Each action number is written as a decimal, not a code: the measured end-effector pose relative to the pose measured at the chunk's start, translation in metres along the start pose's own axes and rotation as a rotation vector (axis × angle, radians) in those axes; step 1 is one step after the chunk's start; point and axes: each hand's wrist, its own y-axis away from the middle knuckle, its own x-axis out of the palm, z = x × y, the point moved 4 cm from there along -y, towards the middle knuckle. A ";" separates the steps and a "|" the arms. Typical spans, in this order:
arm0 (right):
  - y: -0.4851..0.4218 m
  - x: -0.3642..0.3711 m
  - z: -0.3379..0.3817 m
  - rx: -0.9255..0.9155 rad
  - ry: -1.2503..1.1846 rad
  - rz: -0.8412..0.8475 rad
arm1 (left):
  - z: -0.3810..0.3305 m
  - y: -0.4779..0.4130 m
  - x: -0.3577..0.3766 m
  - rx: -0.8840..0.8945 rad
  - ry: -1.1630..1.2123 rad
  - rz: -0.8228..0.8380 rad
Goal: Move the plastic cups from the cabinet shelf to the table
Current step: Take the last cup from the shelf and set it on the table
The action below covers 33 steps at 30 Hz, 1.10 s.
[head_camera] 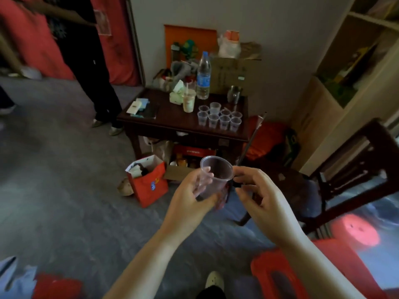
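I count nine clear plastic cups (220, 117) clustered on the table (172, 124) well beyond my fingers, one more cup (216, 175) between my fingertips, one water bottle (203, 76), one lidded drink (189, 101), one metal mug (235, 94), one red bag (149, 182).

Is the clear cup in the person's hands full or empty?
Empty: the clear cup in the left hand is see-through, with no liquid visible inside.

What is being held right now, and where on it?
A clear cup: left hand wraps its side wall; right hand fingertips sit near the rim.
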 end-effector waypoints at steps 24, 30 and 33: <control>-0.351 0.069 -0.152 0.157 0.005 0.154 | 0.124 -0.358 -0.080 -0.091 -0.109 0.009; -0.439 0.114 -0.193 0.259 0.027 0.040 | 0.171 -0.468 -0.118 -0.099 -0.158 0.169; -0.471 0.130 -0.211 0.315 0.035 -0.004 | 0.189 -0.505 -0.132 -0.105 -0.191 0.235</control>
